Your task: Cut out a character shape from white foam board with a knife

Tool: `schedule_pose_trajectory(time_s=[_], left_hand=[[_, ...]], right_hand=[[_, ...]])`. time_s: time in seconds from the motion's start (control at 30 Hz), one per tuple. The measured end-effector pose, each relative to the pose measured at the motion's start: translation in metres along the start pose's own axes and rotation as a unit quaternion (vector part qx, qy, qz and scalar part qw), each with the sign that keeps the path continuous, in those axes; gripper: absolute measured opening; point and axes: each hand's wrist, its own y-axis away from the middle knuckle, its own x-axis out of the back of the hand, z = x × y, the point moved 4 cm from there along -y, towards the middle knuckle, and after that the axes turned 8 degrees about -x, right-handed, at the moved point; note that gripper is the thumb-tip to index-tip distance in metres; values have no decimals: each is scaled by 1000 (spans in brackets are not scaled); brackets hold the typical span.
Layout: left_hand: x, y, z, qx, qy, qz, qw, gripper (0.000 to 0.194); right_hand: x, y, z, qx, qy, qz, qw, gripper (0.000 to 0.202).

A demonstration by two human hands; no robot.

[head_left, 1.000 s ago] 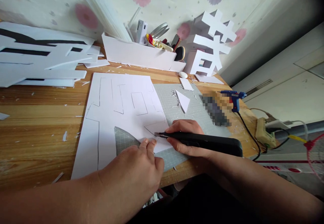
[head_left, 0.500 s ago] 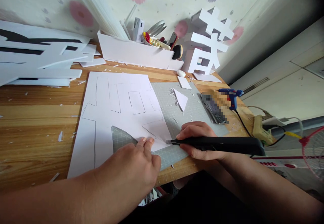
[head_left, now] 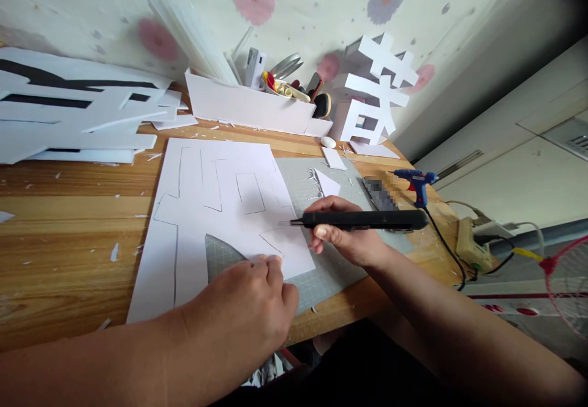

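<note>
The right hand [head_left: 344, 232] is grasping a long black cutting tool [head_left: 367, 219]; the left hand [head_left: 260, 300], ungrasping, is pressing the white marked board [head_left: 220, 229] near its near edge.

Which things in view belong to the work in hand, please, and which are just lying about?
In use:
- black cutter, in the right hand
- marked white board, under the left hand
- cutting mat, beneath the board

Apparently just lying about:
- blue glue gun
- triangular white piece
- white storage box
</note>
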Motion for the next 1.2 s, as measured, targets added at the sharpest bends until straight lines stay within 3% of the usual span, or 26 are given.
schedule_pose_trajectory(time_s=[0.2,0.37,0.47,0.73,1.03,1.2], left_hand=[[0,-2,-3,-2,-20,41,999,8],[-1,-2,-3,-29,-52,39,997,13],[0,0,-1,-25,-64,58,996,16],[1,5,1,-11,-75,129,989,33],[-3,6,5,1,-62,142,988,54],[-4,6,5,-2,-58,141,988,53]], right_hand=[[-17,-35,1,-96,-106,8,990,45],[-24,-52,7,-59,-103,104,987,36],[-25,-53,14,-44,-92,130,986,33],[-26,-48,22,-44,-25,108,993,31],[-30,-47,18,-49,7,112,993,32],[-30,-46,16,-45,36,123,991,32]])
